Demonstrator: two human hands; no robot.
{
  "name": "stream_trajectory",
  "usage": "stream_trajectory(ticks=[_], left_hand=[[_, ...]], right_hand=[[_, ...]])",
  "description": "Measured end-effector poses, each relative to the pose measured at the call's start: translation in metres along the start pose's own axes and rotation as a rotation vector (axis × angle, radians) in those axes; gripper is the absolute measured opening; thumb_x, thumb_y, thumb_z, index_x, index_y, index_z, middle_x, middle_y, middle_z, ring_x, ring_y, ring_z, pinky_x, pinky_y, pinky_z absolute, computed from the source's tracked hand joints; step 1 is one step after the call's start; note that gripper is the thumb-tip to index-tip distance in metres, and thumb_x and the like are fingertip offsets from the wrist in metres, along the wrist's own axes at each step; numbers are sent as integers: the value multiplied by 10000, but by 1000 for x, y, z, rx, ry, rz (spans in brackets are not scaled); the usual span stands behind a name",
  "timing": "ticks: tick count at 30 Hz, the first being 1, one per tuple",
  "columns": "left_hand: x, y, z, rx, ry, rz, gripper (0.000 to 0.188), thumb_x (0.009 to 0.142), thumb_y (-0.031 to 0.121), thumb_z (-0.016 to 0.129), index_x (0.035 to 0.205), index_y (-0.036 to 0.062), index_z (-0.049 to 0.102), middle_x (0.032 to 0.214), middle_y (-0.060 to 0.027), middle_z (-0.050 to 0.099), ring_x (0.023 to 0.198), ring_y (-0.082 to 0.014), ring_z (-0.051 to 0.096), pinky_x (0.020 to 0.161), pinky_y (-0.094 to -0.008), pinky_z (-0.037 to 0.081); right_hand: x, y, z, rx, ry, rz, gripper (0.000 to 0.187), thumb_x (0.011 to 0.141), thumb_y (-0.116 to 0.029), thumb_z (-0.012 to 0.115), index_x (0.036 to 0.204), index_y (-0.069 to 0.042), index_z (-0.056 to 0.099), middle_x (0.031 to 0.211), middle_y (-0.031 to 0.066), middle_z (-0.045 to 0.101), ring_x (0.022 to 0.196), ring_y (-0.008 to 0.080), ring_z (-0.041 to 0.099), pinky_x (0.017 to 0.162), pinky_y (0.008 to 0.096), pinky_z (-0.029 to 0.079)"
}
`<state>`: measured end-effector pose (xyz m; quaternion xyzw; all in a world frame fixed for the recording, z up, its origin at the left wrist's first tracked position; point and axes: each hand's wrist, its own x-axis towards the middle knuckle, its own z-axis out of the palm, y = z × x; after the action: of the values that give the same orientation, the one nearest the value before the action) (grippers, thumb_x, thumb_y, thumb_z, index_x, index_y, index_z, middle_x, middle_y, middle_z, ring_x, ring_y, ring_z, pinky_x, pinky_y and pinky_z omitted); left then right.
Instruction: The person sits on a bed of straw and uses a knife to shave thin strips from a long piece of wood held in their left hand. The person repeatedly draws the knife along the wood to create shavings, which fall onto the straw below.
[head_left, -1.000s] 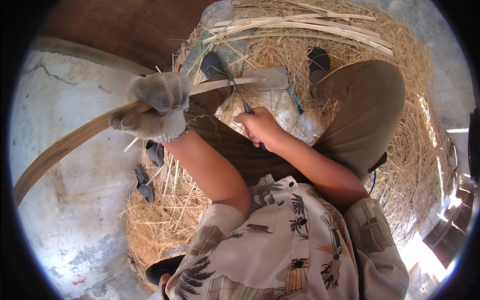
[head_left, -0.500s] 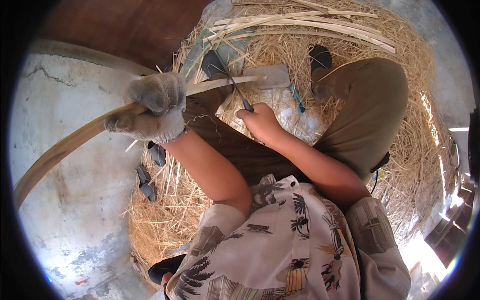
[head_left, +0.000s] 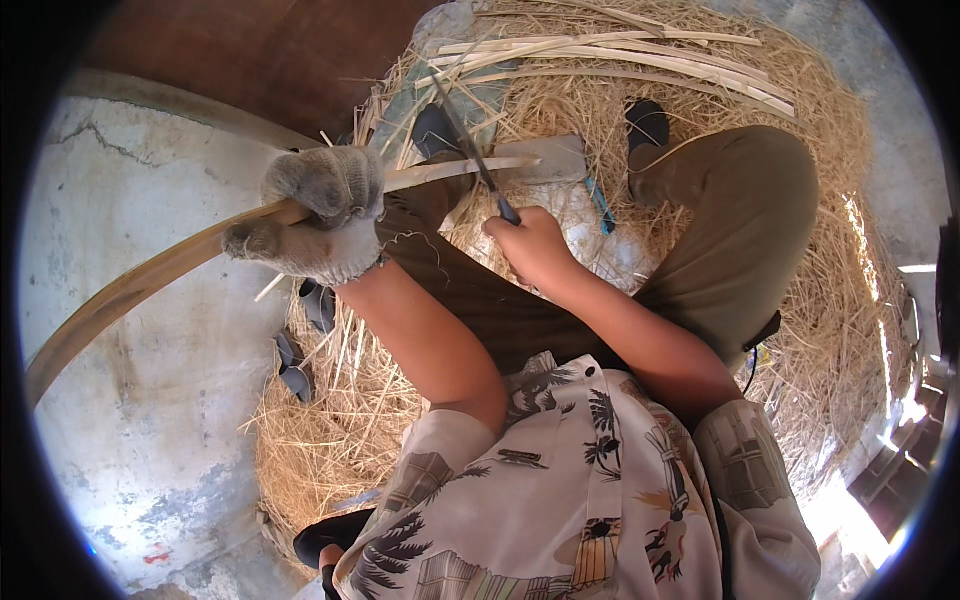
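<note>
On the left of the scene, the person's left hand (head_left: 315, 215), in a grey knitted glove, is closed in a full fist around a long bamboo strip (head_left: 150, 280). The strip curves from the near left, over pale cracked concrete floor (head_left: 150, 420), up through the fist and on to the right, where its thinner pale end crosses in front of the knees. The right hand (head_left: 535, 245) is bare and wrapped shut around the handle of a knife (head_left: 470, 145); the thin dark blade slants up and to the left from the hand and meets the strip just right of the gloved fist, though I cannot tell whether the edge is biting into it.

The person sits on a heap of straw-like shavings (head_left: 820, 330) that fills the middle and right. At the far side a bundle of long pale split strips (head_left: 620, 55) lies across the heap. A flat grey block (head_left: 560, 160) sits just beyond the right hand, with a small blue stick-like thing (head_left: 600, 205) leaning beside it. Dark shoes (head_left: 648, 125) show at the far end of brown trousers (head_left: 750, 220). A few dark curled scraps (head_left: 300, 345) lie at the left edge of the heap. No packages, labels or signs are clear enough to describe. The near shirt (head_left: 580, 500) is pale with a dark tree print.
</note>
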<state>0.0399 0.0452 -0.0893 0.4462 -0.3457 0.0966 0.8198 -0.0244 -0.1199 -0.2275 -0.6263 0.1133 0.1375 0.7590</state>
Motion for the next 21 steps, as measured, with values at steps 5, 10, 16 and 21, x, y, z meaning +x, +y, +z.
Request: stream_trajectory(ticks=[5, 10, 16, 21], left_hand=[[-1, -5, 12, 35, 1, 16, 765, 729, 886, 548, 602, 137, 468, 474, 48, 326, 383, -107, 288, 388, -284, 245], [10, -13, 6, -155, -129, 15, 830, 731, 872, 566, 586, 59, 488, 483, -20, 388, 376, -157, 338, 350, -294, 247], [8, -4, 6, -27, -148, -16, 770, 727, 886, 545, 677, 118, 554, 493, 41, 366, 395, -115, 300, 405, -291, 244], [5, -8, 10, -16, -77, -2, 777, 712, 895, 552, 658, 120, 521, 489, 38, 345, 398, -116, 294, 406, -295, 245]], right_hand=[[-11, -17, 0, -71, 90, -305, 438, 906, -309, 615, 626, 17, 529, 542, 88, 543, 495, 184, 550, 525, 369, 436], [18, 23, -13, -170, -15, 239, 407, 890, -276, 638, 642, 32, 541, 531, 132, 514, 511, 221, 517, 541, 394, 412], [3, 1, 0, -78, 50, -259, 424, 921, -286, 649, 618, -21, 515, 517, 37, 475, 467, 151, 437, 483, 345, 350], [13, 33, 4, 50, 160, -322, 413, 939, -257, 642, 589, -82, 510, 514, -20, 459, 416, 113, 398, 419, 323, 306]])
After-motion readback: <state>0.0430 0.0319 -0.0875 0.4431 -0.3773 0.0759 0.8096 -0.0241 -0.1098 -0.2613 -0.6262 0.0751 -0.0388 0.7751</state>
